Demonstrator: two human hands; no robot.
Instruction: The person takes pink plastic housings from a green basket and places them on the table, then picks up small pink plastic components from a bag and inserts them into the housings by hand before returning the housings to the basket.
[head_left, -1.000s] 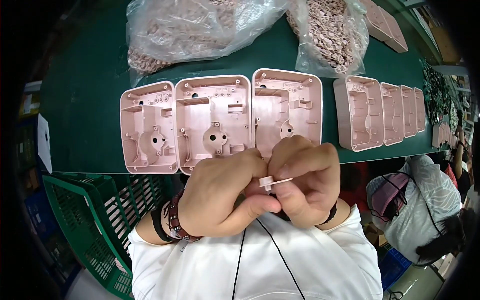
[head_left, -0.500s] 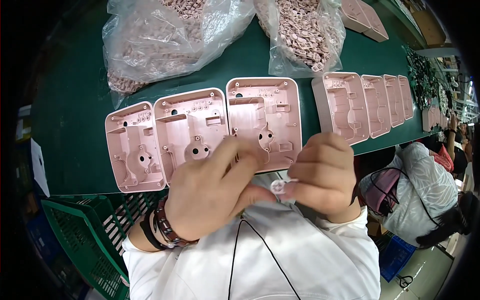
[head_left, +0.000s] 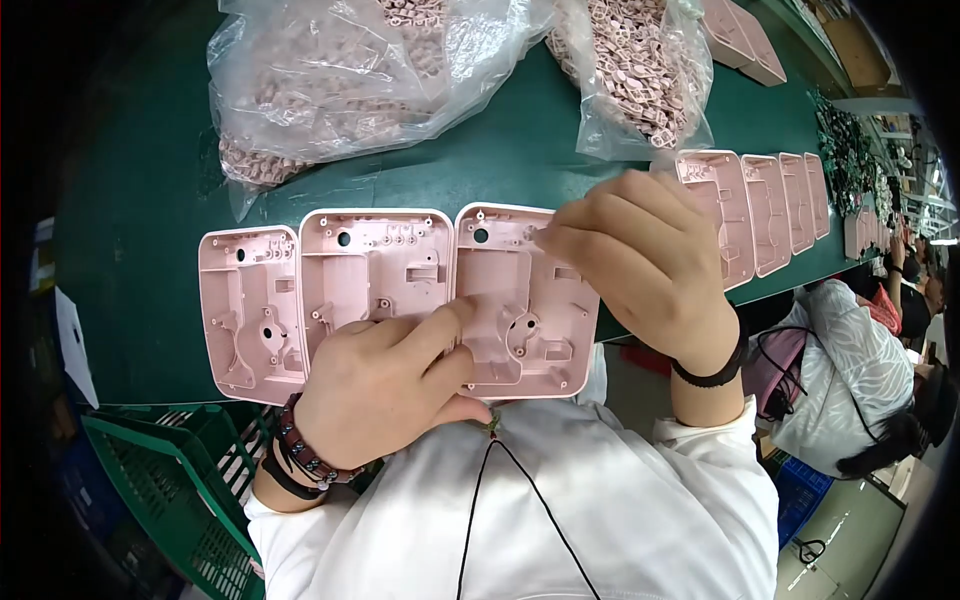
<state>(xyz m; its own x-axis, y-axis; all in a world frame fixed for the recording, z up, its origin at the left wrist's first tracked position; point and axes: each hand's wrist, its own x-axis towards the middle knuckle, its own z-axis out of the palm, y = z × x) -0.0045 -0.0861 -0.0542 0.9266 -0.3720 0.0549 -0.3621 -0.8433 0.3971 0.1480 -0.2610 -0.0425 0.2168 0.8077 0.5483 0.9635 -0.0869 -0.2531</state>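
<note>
Three open pale-pink plastic housings stand side by side at the table's near edge: a left one (head_left: 222, 310), a middle one (head_left: 335, 290) and a right one (head_left: 570, 375). My left hand (head_left: 385, 385) grips the near-left corner of the right housing, fingers reaching over its wall and thumb along the outer front side. Closed in a pinch, my right hand (head_left: 650, 265) has its fingertips down inside that housing's far wall, by a row of small posts. A small pink plastic part seems to be in that pinch, mostly hidden by the fingers.
Clear plastic bags of small pink parts, one large (head_left: 330, 110) and one smaller (head_left: 640, 75), lie at the back of the green table (head_left: 140, 200). More housings (head_left: 765, 215) line up at right. A green crate (head_left: 165, 490) stands lower left. Another person (head_left: 840, 380) is at right.
The small pink part, earlier at both hands' fingertips, went with my right hand up to the right housing's far side. My left hand moved onto that housing, which sits closer to me.
</note>
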